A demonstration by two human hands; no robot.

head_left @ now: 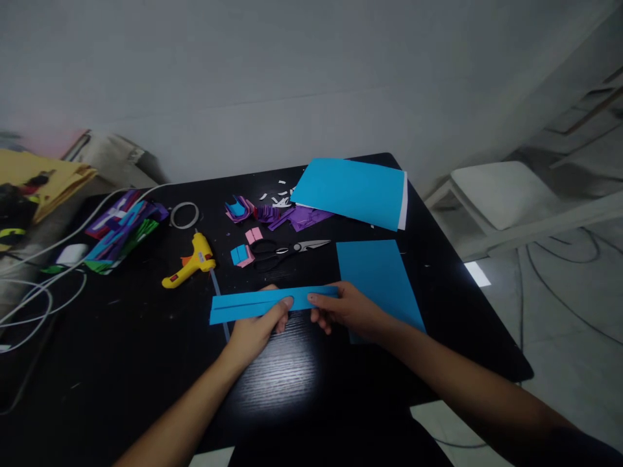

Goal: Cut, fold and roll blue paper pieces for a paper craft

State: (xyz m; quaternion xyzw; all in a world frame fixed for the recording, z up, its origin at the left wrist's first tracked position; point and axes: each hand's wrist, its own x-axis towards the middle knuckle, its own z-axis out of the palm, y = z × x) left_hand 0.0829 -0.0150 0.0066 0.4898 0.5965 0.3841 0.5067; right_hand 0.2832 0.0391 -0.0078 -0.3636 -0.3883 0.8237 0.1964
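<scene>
A long folded strip of blue paper (243, 306) is held level above the black table, with a crease or slit running along its length. My left hand (260, 326) pinches it near the middle, thumb on top and fingers curled underneath. Close beside it, my right hand (343, 308) grips the right part of the strip, its thumb pressing on the face. Under and beyond my right wrist lies a flat blue sheet (382, 272). Black-handled scissors (292, 249) rest just past the strip, blades pointing right. The strip's right end is partly hidden by my right hand.
Left of the scissors lies a yellow glue gun (197, 261) with a glue stick in its back. Small folded paper pieces (242, 255), purple scraps (306, 217) and a blue sheet stack (353, 191) lie farther back. Coloured strips (121, 227) and white cables (43, 292) occupy the left; a stool (501, 194) stands right.
</scene>
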